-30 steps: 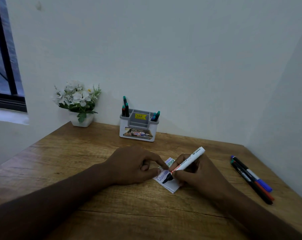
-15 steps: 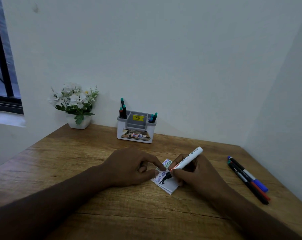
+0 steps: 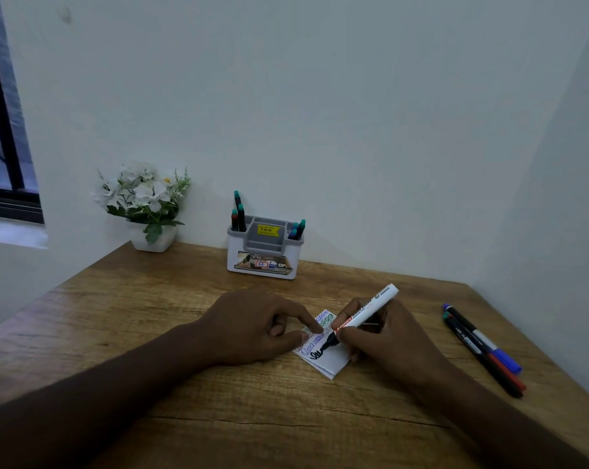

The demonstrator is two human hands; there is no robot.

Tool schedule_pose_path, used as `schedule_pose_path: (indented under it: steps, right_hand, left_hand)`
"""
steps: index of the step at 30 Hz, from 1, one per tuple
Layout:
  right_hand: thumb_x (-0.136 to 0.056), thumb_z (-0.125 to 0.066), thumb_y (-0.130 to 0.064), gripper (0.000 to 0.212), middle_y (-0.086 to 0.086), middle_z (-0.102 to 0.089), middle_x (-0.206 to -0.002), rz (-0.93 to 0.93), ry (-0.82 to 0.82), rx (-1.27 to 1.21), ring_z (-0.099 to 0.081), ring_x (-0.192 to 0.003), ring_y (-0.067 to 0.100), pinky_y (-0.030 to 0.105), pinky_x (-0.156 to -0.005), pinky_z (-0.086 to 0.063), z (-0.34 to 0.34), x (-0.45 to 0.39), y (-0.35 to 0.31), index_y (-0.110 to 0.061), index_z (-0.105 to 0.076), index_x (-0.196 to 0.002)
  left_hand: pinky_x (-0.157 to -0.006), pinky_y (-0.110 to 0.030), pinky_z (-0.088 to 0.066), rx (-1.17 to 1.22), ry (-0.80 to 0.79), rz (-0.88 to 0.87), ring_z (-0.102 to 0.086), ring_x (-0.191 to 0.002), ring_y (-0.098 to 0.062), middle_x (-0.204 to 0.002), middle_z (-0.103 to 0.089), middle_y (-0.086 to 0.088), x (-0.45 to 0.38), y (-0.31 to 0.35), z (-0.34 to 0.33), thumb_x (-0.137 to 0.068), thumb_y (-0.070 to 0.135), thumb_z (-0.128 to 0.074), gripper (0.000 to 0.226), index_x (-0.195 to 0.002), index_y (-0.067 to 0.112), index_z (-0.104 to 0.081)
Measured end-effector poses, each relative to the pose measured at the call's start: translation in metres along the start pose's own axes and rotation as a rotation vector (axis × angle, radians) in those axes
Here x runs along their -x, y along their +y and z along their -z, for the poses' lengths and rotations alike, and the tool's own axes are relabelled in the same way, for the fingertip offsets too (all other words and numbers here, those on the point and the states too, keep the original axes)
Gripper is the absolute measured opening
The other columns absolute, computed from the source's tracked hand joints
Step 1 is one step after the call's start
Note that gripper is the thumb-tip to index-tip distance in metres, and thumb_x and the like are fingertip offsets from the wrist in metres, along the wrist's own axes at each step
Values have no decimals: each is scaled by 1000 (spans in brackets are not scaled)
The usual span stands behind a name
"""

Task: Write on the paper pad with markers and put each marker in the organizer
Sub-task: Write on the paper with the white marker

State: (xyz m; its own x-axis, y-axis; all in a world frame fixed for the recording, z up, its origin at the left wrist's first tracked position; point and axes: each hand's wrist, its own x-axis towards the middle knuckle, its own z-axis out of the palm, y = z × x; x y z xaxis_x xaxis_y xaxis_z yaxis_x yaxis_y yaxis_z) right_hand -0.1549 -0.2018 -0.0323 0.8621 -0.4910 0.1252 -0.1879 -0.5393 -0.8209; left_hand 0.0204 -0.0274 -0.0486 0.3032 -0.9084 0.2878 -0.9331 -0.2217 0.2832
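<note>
Head view shows your right hand (image 3: 384, 336) gripping a white marker (image 3: 364, 314), its black tip touching the paper pad (image 3: 330, 362) beside a fresh black scribble. Your left hand (image 3: 252, 324) is curled, with a fingertip and thumb pinning the pad's left edge to the wooden desk (image 3: 184, 333). Behind stands the organizer (image 3: 264, 255), holding several markers at both ends. Three more markers (image 3: 482, 348) lie near the desk's right edge.

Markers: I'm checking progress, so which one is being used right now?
The white marker in the right hand; its tip touches the pad.
</note>
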Motion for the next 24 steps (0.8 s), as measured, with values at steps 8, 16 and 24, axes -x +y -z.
schedule_pose_path:
  steps: [8, 16, 24]
  right_hand:
    - [-89, -79, -17, 2, 2, -83, -85, 22, 1, -4, -75, -64, 14, 28, -68, -63, 2, 0, 1, -15, -78, -90]
    - [-88, -79, -19, 8, 3, -82, -85, -2, 0, -22, -75, -64, 15, 26, -65, -62, 1, -2, 3, -14, -77, -94]
    - [-89, -79, -18, 9, 5, -82, -81, -11, 7, -33, -74, -62, 14, 23, -64, -60, 2, -2, 3, -14, -76, -97]
  left_hand:
    - [-57, -19, -35, 8, -10, 7, -59, -72, -2, -70, -65, 12, -1, -1, -1, -99, 60, -57, 30, -128, 60, -61]
    - [-57, -20, -38, 9, -9, 3, -61, -75, -5, -75, -67, 11, 0, -1, 0, -99, 59, -57, 30, -128, 60, -61]
    - [-58, -19, -38, 12, -7, 1, -61, -77, -5, -75, -66, 11, -1, -2, -2, -98, 58, -57, 29, -127, 62, -60]
